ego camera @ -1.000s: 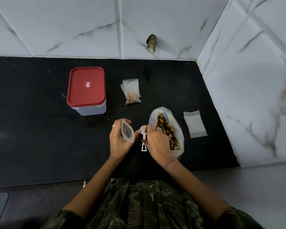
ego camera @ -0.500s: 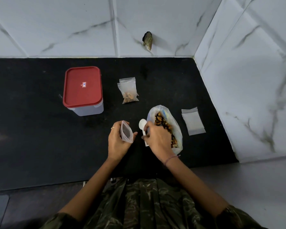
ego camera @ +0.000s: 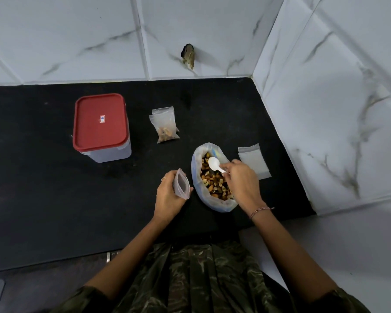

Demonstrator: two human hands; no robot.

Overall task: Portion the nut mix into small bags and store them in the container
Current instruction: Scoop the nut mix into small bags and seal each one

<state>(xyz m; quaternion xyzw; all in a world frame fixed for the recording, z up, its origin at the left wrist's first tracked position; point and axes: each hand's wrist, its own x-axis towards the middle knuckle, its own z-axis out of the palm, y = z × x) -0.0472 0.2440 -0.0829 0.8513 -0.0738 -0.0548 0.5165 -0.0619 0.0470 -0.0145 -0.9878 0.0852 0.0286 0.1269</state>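
A large clear bag of nut mix (ego camera: 212,179) lies open on the black counter (ego camera: 54,188). My right hand (ego camera: 240,179) holds a white plastic spoon (ego camera: 215,164) by its handle, the bowl just above the nuts. To the left of that bag, my left hand (ego camera: 168,196) grips a small empty zip bag (ego camera: 181,183), mouth held open. A small bag with some nuts in it (ego camera: 165,127) lies behind. A clear container with a red lid (ego camera: 101,125) stands shut at the back left.
A stack of flat empty zip bags (ego camera: 254,162) lies right of the nut bag, close to the white marble side wall (ego camera: 336,109). A tiled wall with a dark chipped hole (ego camera: 188,55) closes the back. The counter's front edge runs by my waist.
My right hand has picked the spoon up from the counter and carried it right, over the open nut bag. My left hand still holds the small bag open.
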